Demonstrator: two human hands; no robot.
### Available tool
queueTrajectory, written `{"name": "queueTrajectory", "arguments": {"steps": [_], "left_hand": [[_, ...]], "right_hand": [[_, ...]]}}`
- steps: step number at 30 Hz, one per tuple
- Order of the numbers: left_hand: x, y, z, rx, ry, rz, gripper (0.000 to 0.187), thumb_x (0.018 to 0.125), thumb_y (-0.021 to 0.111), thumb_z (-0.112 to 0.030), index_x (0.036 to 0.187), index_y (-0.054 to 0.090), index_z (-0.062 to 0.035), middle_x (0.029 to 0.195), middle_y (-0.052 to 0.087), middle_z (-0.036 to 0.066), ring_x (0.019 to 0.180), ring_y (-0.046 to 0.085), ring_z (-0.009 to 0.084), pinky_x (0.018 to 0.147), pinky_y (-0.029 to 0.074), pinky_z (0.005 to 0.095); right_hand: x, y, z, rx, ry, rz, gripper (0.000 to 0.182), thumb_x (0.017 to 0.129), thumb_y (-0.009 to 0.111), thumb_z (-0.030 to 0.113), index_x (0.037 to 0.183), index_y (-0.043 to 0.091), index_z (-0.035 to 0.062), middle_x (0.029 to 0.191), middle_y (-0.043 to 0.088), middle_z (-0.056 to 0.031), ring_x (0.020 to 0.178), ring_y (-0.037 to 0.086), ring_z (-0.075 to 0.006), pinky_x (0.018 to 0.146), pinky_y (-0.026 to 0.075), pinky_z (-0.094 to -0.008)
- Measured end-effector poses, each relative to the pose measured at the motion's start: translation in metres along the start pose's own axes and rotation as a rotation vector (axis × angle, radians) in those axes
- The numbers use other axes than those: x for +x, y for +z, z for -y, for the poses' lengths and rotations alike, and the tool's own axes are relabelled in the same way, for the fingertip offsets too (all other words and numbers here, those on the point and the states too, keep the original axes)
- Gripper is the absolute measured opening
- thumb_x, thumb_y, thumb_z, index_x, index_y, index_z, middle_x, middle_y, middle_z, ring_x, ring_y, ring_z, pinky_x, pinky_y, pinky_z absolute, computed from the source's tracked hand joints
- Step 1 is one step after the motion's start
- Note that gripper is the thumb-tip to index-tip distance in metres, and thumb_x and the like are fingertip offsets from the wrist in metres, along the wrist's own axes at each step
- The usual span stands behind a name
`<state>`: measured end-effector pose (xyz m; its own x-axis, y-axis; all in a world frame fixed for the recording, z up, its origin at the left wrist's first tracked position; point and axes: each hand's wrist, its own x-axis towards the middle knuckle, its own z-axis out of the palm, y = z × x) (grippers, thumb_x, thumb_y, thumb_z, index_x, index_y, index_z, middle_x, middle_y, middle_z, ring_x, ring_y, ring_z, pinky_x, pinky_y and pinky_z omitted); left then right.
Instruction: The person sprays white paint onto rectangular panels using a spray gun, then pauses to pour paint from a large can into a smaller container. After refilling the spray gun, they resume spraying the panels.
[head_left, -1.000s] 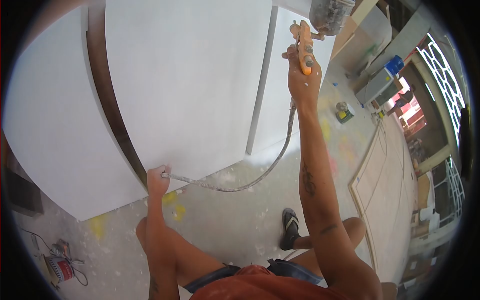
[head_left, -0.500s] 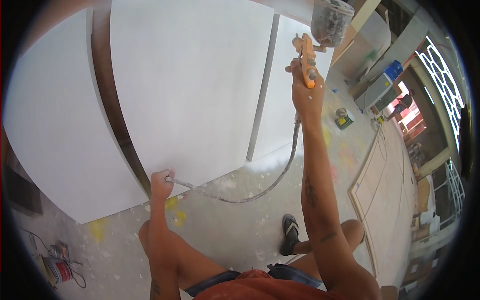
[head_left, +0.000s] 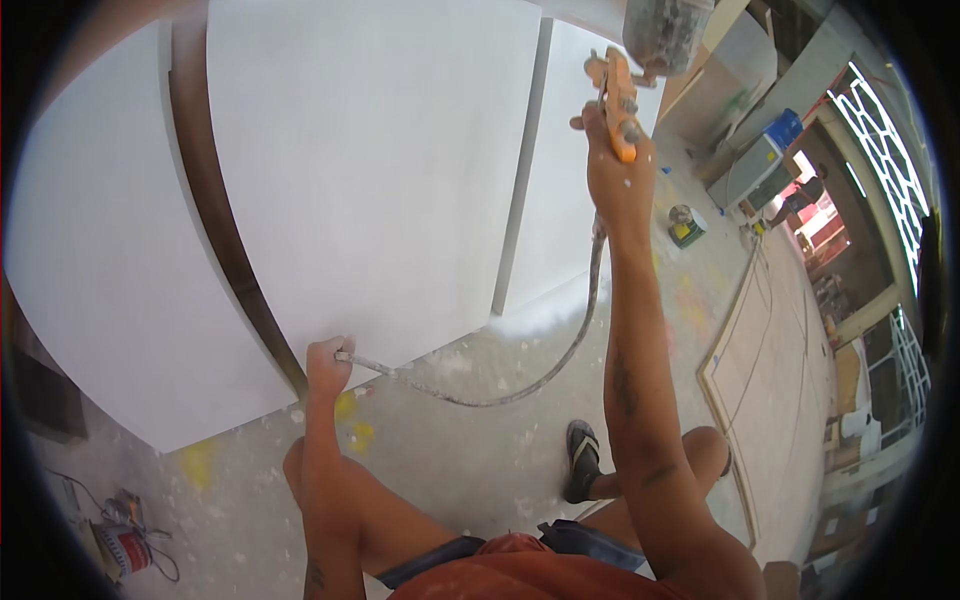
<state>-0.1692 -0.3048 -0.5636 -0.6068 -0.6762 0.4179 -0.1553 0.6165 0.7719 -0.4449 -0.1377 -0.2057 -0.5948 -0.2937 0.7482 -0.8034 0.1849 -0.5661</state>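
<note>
A person's right hand (head_left: 620, 170) is raised with its fingers wrapped tight around the orange grip of a spray gun (head_left: 617, 95), held in front of the narrow white panel (head_left: 560, 180) at the right end of a row of upright boards. The gun's paint cup (head_left: 665, 25), crusted with grey overspray, is cut off by the top of the view, and the nozzle cannot be made out. A paint-flecked air hose (head_left: 560, 355) drops from below the right hand, sags above the floor (head_left: 470, 460) and runs to the left hand (head_left: 328, 365), which is closed in a fist around the hose just at the lower edge of the wide middle panel (head_left: 370, 170). A dark gap separates that panel from a third white panel (head_left: 110, 270) on the left, whose upper part is lost in the lens rim. The concrete floor is speckled white with yellow patches. One sandalled foot (head_left: 582, 460) shows between the arms; the other is hidden. A red-and-white can (head_left: 122, 548) sits by tangled cord at the lower left. A small tin (head_left: 685, 222) stands on the floor beyond the right arm, its label too small to read, and a framed board (head_left: 765, 370) lies flat along the right.
</note>
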Motion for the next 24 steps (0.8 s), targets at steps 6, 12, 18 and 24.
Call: {"name": "queueTrajectory", "arguments": {"steps": [6,12,18,24], "left_hand": [[-0.001,0.000,0.008,-0.013,-0.004,-0.041,0.039,0.091,0.069,-0.013,0.063,0.048,0.0030,0.056,0.037,0.021,0.050,0.032,0.0374,0.048,0.029,0.0428],[0.000,-0.004,-0.001,-0.027,-0.043,0.014,0.040,0.092,0.068,-0.014,0.063,0.046,0.0033,0.056,0.036,0.020,0.051,0.029,0.0341,0.049,0.029,0.0423],[-0.006,-0.009,-0.001,0.012,-0.045,0.055,0.045,0.094,0.066,-0.018,0.061,0.043,0.0026,0.054,0.031,0.017,0.050,0.027,0.0286,0.049,0.028,0.0409],[-0.008,-0.012,0.003,0.059,-0.039,0.071,0.046,0.095,0.066,-0.019,0.060,0.043,0.0018,0.054,0.035,0.018,0.048,0.030,0.0320,0.048,0.030,0.0415]], "right_hand": [[0.004,0.004,-0.003,-0.080,0.163,0.047,0.024,0.094,0.065,0.020,0.091,0.063,-0.0039,0.076,0.065,-0.0208,0.064,0.056,-0.0327,0.067,0.048,-0.0424],[-0.075,0.008,-0.046,-0.076,0.255,0.128,0.025,0.094,0.066,0.020,0.087,0.061,-0.0039,0.071,0.061,-0.0214,0.062,0.053,-0.0321,0.065,0.047,-0.0418],[-0.161,0.009,-0.089,-0.083,0.482,0.201,0.026,0.095,0.066,0.019,0.084,0.059,-0.0038,0.069,0.060,-0.0206,0.060,0.052,-0.0308,0.063,0.046,-0.0424],[-0.229,0.006,-0.121,-0.165,0.648,0.273,0.030,0.094,0.066,0.023,0.091,0.062,-0.0064,0.075,0.062,-0.0200,0.066,0.055,-0.0310,0.067,0.047,-0.0417]]}}
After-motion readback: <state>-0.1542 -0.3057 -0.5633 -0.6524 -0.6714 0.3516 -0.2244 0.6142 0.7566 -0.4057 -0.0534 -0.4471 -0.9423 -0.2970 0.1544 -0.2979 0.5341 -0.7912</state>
